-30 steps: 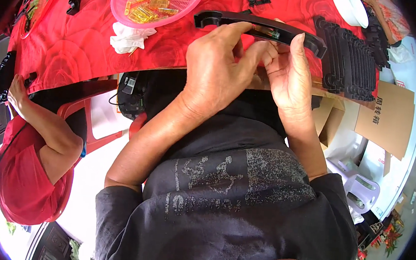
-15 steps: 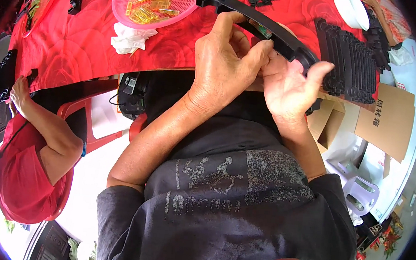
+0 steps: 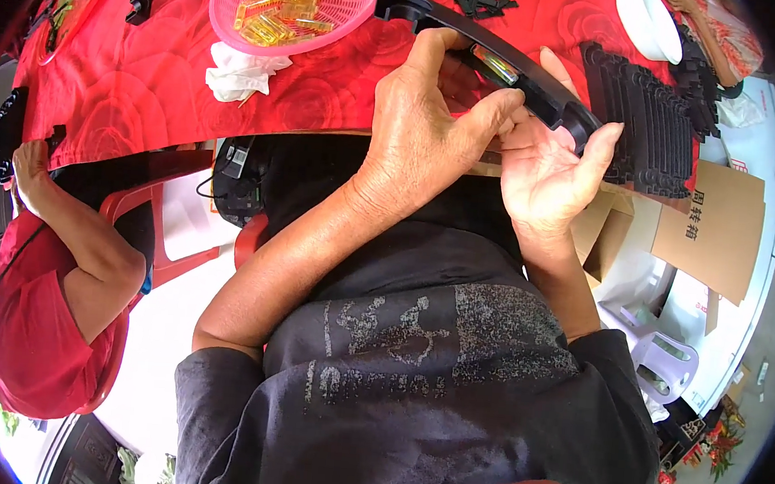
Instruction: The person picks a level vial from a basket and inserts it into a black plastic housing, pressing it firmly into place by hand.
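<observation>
Watching remotely through the head camera, I saw that the black handle (image 3: 533, 77), tilted nearly level a second earlier, now sloped with its right end well down, above the near edge of the red-covered desk (image 3: 144, 95). The left hand (image 3: 420, 122) had hold of it, nearly closed, the fingers reaching in at the underside and the thumb bent in near the middle. The right hand (image 3: 552, 178) had turned its palm further up since then and was loosely open, its thumb standing away from the handle and a fingertip showing beyond the far side; I could not tell how much weight those fingers bore. Half a second before, the left thumb had partly hidden the clear insert (image 3: 497, 66) in the handle's hollow; now more of it showed, and I took that to mean the piece was in its place or close to it (I could not judge whether it sat flush). As for containers, the pink mesh basket (image 3: 350, 4) on the far left of the hands held a loose heap of clear yellow pieces (image 3: 283, 6). A red-rimmed tray (image 3: 47, 60) at the desk's left end carried yellowish and dark bits too blurred to sort. The white bowl (image 3: 646, 21) at the right kept its contents from me, and so did the cardboard carton (image 3: 734, 228) below the desk.
</observation>
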